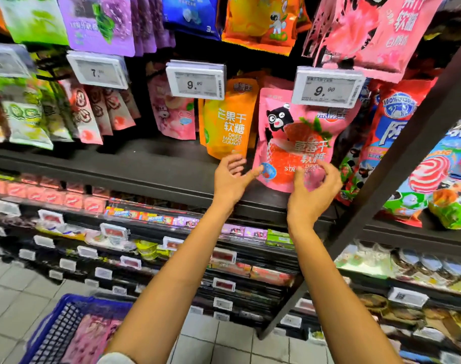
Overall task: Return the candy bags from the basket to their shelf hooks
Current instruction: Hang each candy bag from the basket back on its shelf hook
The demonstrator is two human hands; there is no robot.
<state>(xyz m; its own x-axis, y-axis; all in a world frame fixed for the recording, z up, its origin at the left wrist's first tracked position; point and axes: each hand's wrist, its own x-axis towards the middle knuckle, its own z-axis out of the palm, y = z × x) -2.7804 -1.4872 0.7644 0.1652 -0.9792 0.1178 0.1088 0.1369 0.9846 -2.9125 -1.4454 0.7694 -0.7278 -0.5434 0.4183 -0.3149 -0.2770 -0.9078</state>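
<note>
A pink strawberry gummy bag hangs from a shelf hook below a 9.90 price tag. My left hand is open at its lower left corner, thumb touching the bag's edge. My right hand is in front of the bag's bottom edge, fingers curled and apart, not gripping it. An orange dried mango gummy bag hangs just left of it. The blue basket stands on the floor at lower left with pink candy bags inside.
More candy bags hang on hooks all around: pink ones left, red and blue ones right. A dark slanted shelf post runs beside my right hand. Lower shelves hold small boxed sweets. Grey tiled floor lies below.
</note>
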